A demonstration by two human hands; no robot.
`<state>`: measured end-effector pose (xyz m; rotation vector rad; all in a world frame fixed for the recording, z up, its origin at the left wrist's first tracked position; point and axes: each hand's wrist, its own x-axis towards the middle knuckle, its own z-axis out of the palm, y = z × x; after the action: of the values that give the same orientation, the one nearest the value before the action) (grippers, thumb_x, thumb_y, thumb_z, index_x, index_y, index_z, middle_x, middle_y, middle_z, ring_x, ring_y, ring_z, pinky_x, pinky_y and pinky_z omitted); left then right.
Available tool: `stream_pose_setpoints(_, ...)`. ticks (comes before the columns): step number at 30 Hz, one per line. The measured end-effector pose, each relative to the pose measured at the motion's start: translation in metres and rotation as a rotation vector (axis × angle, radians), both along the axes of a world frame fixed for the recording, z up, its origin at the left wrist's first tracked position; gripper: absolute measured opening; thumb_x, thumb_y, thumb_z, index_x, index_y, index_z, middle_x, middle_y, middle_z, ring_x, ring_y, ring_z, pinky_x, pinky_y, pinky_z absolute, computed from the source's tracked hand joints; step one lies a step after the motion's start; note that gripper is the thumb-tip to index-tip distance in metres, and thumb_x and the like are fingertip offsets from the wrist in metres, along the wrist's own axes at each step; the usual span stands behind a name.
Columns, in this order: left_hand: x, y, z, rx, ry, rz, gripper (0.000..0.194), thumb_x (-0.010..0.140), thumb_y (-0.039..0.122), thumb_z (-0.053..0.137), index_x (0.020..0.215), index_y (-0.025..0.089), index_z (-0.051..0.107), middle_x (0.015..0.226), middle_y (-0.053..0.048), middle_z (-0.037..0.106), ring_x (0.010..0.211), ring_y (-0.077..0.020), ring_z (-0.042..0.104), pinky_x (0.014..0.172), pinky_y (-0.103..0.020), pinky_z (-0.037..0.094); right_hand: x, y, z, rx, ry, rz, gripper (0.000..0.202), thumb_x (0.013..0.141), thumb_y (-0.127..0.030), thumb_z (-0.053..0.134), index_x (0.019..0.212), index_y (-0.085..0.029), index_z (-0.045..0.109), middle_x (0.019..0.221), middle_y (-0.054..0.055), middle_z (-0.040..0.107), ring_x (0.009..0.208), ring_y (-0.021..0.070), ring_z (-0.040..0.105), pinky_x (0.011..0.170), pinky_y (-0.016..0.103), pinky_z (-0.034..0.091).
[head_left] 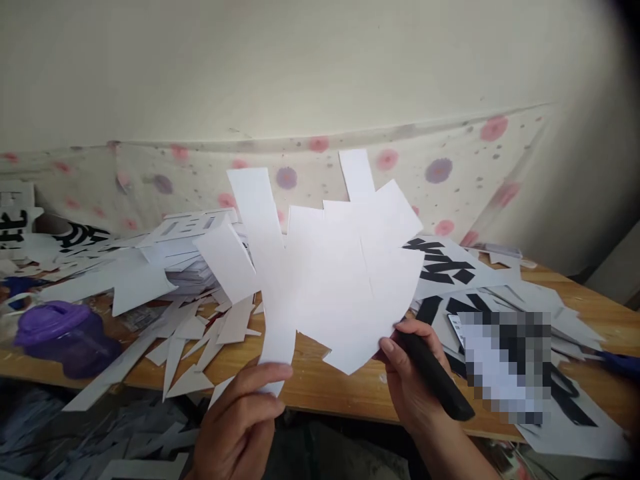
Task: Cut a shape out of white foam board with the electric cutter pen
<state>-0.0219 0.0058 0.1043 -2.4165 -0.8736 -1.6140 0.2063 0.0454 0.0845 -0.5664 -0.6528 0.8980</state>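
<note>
A large white paper cutout (325, 267), with strips jutting from its top and lower edges, is held up in front of me over the table. My left hand (245, 417) pinches its lower left strip between thumb and fingers. Near the lower right edge, my right hand (413, 373) is closed around a tool with a thick black handle (437, 377); its working end is hidden. Thumb and forefinger of that hand meet at the cutout's edge and seem to touch it. A thin crease or cut line runs down the cutout's right half.
White paper scraps (200, 353) litter the wooden table (320, 393) at left, beside a purple lidded cup (63, 340). Sheets with black lettering (445, 267) lie at right, near a blue-handled object (623, 365). A flowered cloth (435, 200) covers the wall behind.
</note>
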Motion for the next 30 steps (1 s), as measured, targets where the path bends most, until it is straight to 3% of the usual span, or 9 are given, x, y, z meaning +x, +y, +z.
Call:
stream_pose_setpoints(3,0.001,0.003,-0.007,0.002,-0.099,0.033,0.032,0.077,-0.005,0.054,0.091,0.023,0.061,0.114,-0.006,0.065,0.106,-0.0177,0.062,0.091,-0.03,0.053,-0.001,-0.002,-0.001,0.04,-0.022,-0.045,0.027,0.063,-0.018,0.084,0.081,-0.026,0.066,0.065,-0.006,0.064,0.055,0.0099,0.06,0.053,0.023,0.054)
stream_pose_setpoints(6,0.003,0.008,-0.012,-0.133,-0.337,0.043,0.03,0.078,0.003,0.061,0.098,0.026,0.063,0.124,-0.005,0.06,0.121,-0.0214,0.054,0.098,-0.033,0.05,0.001,0.0,-0.003,0.033,-0.038,-0.094,0.028,0.061,-0.016,0.084,0.08,-0.026,0.067,0.067,-0.005,0.064,0.058,0.0103,0.059,0.054,0.023,0.052)
stream_pose_setpoints(9,0.007,0.016,-0.009,-0.489,-0.683,-0.102,0.025,0.082,0.02,0.066,0.105,0.031,0.063,0.129,-0.003,0.061,0.12,-0.0251,0.057,0.093,-0.038,0.055,0.004,0.003,-0.005,0.016,-0.038,-0.145,0.03,0.057,-0.016,0.086,0.077,-0.024,0.066,0.068,-0.005,0.063,0.06,0.0096,0.057,0.055,0.02,0.049)
stream_pose_setpoints(12,0.014,0.022,0.0,-0.886,-0.993,-0.223,0.035,0.078,0.031,0.073,0.111,0.033,0.062,0.115,-0.003,0.071,0.101,-0.0255,0.069,0.082,-0.038,0.059,0.004,0.006,-0.009,0.014,-0.084,-0.156,0.027,0.06,-0.019,0.085,0.078,-0.025,0.066,0.069,-0.005,0.063,0.062,0.0095,0.055,0.057,0.02,0.046)
stream_pose_setpoints(15,0.023,0.024,0.006,-1.085,-1.131,-0.234,0.049,0.068,0.035,0.082,0.113,0.027,0.064,0.096,-0.005,0.076,0.089,-0.0276,0.072,0.077,-0.038,0.059,0.003,0.008,-0.014,0.002,-0.122,-0.166,0.026,0.062,-0.02,0.084,0.079,-0.025,0.065,0.071,-0.005,0.062,0.062,0.0094,0.054,0.056,0.02,0.044)
stream_pose_setpoints(18,0.031,0.024,0.008,-1.156,-1.183,-0.215,0.046,0.062,0.035,0.085,0.102,0.019,0.071,0.086,-0.008,0.077,0.084,-0.03,0.073,0.074,-0.039,0.06,0.003,0.009,-0.016,-0.005,-0.121,-0.149,0.027,0.061,-0.019,0.084,0.08,-0.024,0.065,0.068,-0.005,0.062,0.059,0.0093,0.054,0.054,0.02,0.044)
stream_pose_setpoints(22,0.039,0.024,0.008,-1.135,-1.224,-0.187,0.038,0.061,0.033,0.086,0.094,0.018,0.074,0.084,-0.008,0.077,0.084,-0.0292,0.073,0.075,-0.038,0.059,0.002,0.008,-0.016,-0.024,-0.118,-0.12,0.028,0.064,-0.018,0.083,0.085,-0.025,0.065,0.07,-0.005,0.063,0.061,0.0098,0.056,0.057,0.022,0.049)
stream_pose_setpoints(30,0.035,0.031,0.0,-1.172,-1.25,-0.131,0.044,0.06,0.035,0.086,0.099,0.02,0.073,0.084,-0.005,0.076,0.08,-0.0255,0.073,0.073,-0.034,0.06,-0.003,0.002,-0.024,0.009,-0.137,-0.028,0.029,0.072,-0.023,0.079,0.096,-0.027,0.062,0.077,-0.003,0.068,0.064,0.0126,0.064,0.06,0.028,0.055)
